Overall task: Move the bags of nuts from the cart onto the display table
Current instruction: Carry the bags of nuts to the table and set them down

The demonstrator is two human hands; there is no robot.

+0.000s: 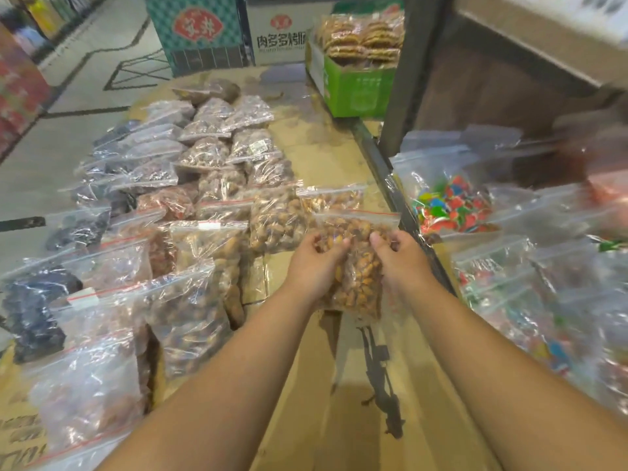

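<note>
Head view, the only one. A bag [360, 277] of nuts is gripped from both sides: the left hand [316, 263] and the right hand [401, 260] are each curled into its flanks, thumbs pressed on the front. It is held over the cardboard [326, 158], red zip edge furthest away, just beside the nearest of the rows [210, 185] laid out there. Candy bags [452, 205] are seen to the right, past a metal rail [380, 158]. Trouble, as judged from here: the plastic looks slick, so a slip is possible on release. The zip could be popped by a hard squeeze. A neighbour could be nudged out of line by a crooked set-down.
</note>
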